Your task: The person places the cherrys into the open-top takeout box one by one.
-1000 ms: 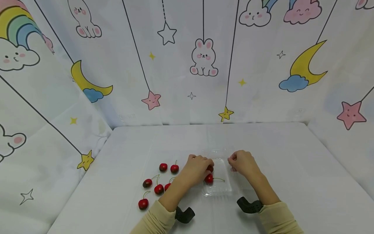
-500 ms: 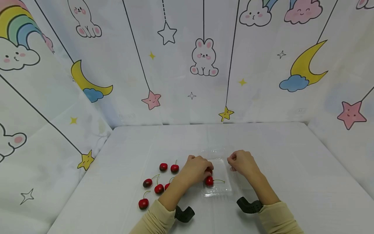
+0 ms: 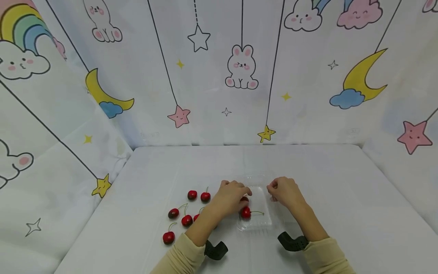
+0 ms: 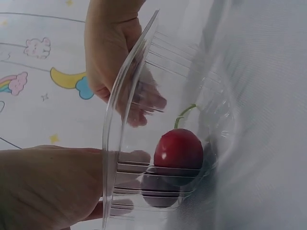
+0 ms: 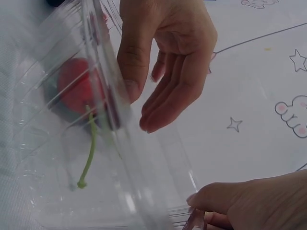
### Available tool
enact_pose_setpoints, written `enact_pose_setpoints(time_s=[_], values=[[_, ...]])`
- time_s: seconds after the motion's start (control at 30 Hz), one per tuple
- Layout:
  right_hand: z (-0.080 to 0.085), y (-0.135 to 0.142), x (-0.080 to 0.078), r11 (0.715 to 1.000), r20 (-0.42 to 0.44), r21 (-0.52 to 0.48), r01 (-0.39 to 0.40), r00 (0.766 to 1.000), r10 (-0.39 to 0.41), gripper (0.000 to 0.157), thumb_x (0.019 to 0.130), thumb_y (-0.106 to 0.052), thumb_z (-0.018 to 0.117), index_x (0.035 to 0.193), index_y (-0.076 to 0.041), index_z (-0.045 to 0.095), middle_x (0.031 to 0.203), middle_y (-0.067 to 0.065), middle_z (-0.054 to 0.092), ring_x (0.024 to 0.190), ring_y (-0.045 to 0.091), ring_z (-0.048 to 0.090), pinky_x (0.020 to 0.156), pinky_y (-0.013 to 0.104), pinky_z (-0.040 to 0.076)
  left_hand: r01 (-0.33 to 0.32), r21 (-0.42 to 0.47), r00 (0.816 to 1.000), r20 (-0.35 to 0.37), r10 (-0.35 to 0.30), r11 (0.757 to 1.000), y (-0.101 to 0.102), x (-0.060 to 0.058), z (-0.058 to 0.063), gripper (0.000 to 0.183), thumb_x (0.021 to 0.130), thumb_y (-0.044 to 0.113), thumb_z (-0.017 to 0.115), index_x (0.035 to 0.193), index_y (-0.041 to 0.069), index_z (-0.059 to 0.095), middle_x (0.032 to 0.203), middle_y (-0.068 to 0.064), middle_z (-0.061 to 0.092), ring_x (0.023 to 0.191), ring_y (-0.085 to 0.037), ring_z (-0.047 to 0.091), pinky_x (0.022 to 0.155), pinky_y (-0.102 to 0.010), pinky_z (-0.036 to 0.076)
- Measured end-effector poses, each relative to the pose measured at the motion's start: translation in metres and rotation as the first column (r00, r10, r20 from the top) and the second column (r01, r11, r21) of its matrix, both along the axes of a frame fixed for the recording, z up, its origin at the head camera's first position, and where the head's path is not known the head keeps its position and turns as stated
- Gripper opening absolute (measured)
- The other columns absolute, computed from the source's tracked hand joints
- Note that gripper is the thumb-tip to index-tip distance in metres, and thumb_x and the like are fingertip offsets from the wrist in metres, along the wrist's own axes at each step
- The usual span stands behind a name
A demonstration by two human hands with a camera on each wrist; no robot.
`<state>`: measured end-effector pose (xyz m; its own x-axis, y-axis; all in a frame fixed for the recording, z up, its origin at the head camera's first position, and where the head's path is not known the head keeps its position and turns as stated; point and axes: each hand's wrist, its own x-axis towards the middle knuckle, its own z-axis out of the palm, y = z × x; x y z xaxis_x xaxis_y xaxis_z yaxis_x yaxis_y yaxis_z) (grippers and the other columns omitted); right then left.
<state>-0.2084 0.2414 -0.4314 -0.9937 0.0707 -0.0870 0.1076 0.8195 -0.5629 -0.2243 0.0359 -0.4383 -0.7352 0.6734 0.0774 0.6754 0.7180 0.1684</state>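
Observation:
A clear plastic container point(image 3: 262, 201) stands on the table in front of me. Inside it lies a red cherry point(image 3: 245, 212) whose green stem points right, and behind that a second, darker cherry point(image 4: 160, 190) sits near the left wall. My left hand point(image 3: 230, 196) hovers over the left side of the container, thumb and fingers spread apart around the darker cherry, which it partly hides in the head view. With thumb and fingertips, my right hand point(image 3: 285, 191) pinches the container's right rim, as the right wrist view point(image 5: 230, 203) shows.
Several loose cherries, among them a stemmed one point(image 3: 169, 238) and a stemless-looking one point(image 3: 192, 195), lie left of the container; my left forearm partly covers some. Black curved wrist mounts point(image 3: 216, 251) hang under both wrists. A printed cloth backdrop point(image 3: 205, 87) rises behind the table.
The fingers of my left hand have loosened and lifted slightly off the darker cherry. My right hand stays at the container's rim. The head view has shifted slightly.

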Motion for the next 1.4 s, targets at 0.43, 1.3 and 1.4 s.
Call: enact_pose_setpoints(time_s=[0.43,1.3,1.4], values=[[0.000,-0.001,0.002,1.000,0.027,0.005,0.006,1.000,-0.006,0.017,0.090,-0.017,0.059,0.087,-0.002,0.067,0.067,0.002,0.066,0.057,0.010,0.060,0.052,0.026,0.043,-0.094,0.230,0.995,-0.020,0.102,0.969,-0.045,-0.013,0.021,0.022,0.089,0.019,0.067,0.110,0.015,0.068,0.113,0.001,0.065,0.111,-0.017,0.058,0.097,-0.032,0.048],[0.000,-0.001,0.002,1.000,0.008,0.029,-0.007,1.000,0.006,0.017,0.090,-0.017,0.059,0.085,-0.003,0.067,0.065,0.001,0.064,0.055,0.009,0.058,0.051,0.025,0.042,-0.177,0.079,0.966,0.207,0.157,0.981,-0.093,-0.024,-0.004,0.016,0.082,0.008,0.071,0.098,0.004,0.071,0.096,-0.008,0.063,0.088,-0.021,0.059,0.084,-0.039,0.050],[0.000,-0.001,0.003,1.000,0.005,0.028,-0.009,1.000,0.009,0.017,0.090,-0.018,0.060,0.085,-0.003,0.067,0.065,0.001,0.064,0.055,0.008,0.058,0.051,0.025,0.042,-0.178,0.082,0.965,0.209,0.158,0.981,-0.092,-0.025,-0.006,0.014,0.082,0.008,0.071,0.096,0.004,0.072,0.097,-0.008,0.062,0.086,-0.020,0.057,0.082,-0.038,0.051]])
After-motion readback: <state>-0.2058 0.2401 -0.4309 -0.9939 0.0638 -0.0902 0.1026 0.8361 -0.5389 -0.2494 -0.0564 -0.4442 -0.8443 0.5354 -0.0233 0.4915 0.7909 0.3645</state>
